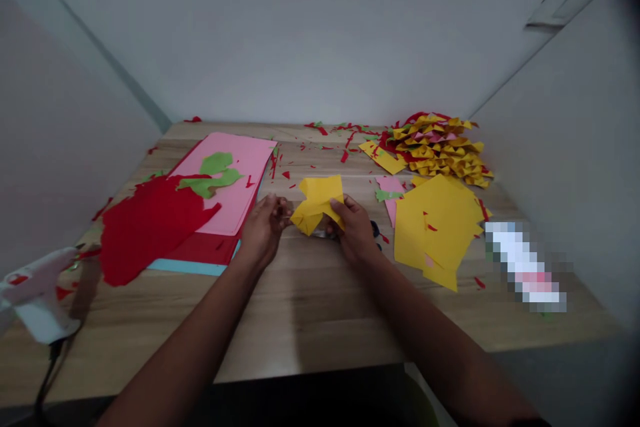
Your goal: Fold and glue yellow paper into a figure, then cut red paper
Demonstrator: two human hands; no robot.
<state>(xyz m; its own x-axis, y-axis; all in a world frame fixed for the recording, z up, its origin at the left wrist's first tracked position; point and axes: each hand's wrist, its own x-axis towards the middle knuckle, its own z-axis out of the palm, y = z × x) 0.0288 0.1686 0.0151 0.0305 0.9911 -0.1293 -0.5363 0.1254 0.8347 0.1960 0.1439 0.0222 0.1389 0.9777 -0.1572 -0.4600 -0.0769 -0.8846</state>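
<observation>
My right hand (354,223) grips a yellow piece of paper (323,192) by its right side, thumb on top. The piece has a notched left edge and a folded lower left corner. Close by that corner is my left hand (263,227), its fingers curled together; whatever is pinched in them is too small to make out. Partly hidden beneath the paper and my right hand lie scissors with dark handles (375,229).
Left are pink sheets (235,153), a torn red sheet (145,227), green scraps (215,177) and a white glue gun (43,293) with a cord. Right are yellow sheets (435,213), a pile of folded yellow pieces (445,153) and a blurred-out item (525,267).
</observation>
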